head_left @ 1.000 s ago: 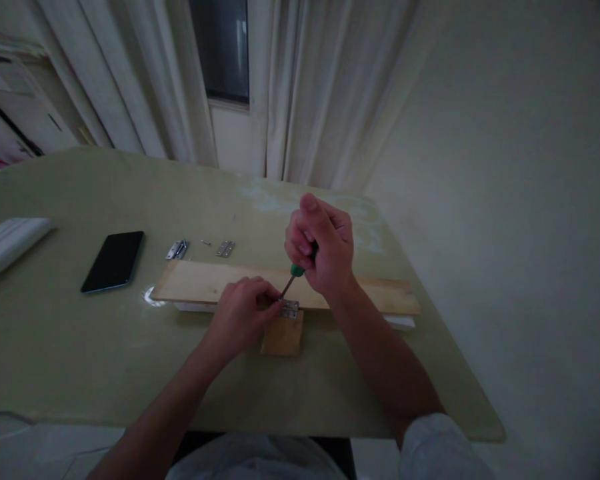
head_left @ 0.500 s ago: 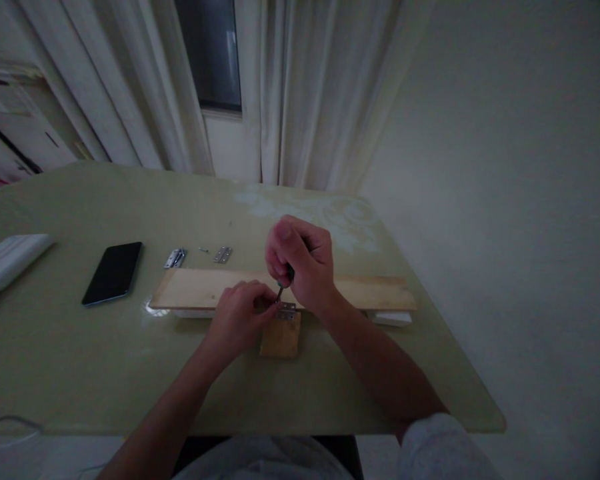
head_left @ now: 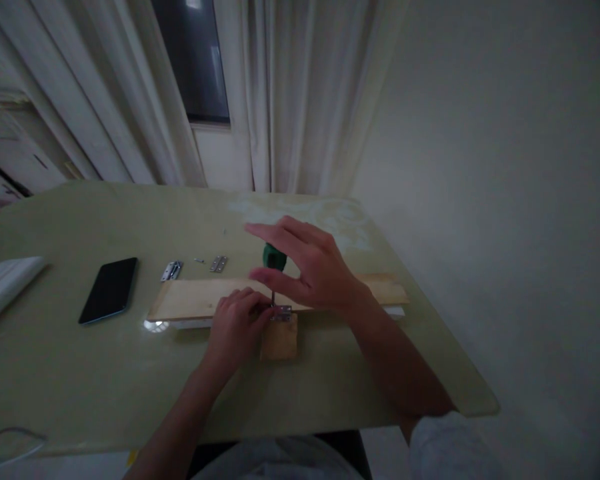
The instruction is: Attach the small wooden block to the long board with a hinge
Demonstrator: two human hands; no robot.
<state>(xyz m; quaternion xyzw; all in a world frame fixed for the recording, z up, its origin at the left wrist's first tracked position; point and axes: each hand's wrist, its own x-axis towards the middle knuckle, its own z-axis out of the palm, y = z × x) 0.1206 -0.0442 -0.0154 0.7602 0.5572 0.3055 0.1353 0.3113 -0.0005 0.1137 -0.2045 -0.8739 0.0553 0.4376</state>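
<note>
Driver (head_left: 274, 258) at hinge (head_left: 283, 312), near edge of board (head_left: 180, 298). Right hand (head_left: 313, 267) spread, so could totally slip. Left hand (head_left: 236, 323): can't tell if pinching.

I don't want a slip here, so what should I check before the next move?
1. Screwdriver upright: ok, near vertical.
2. Right hand gripping the screwdriver: not ok, it is spread open.
3. Left hand beside the hinge: ok.
4. Screwdriver properly seated: cannot tell, its lower end is too small to read.
5. Hinge flat on the block: cannot tell.
6. Phone clear of both hands: ok, off to the left.
</note>
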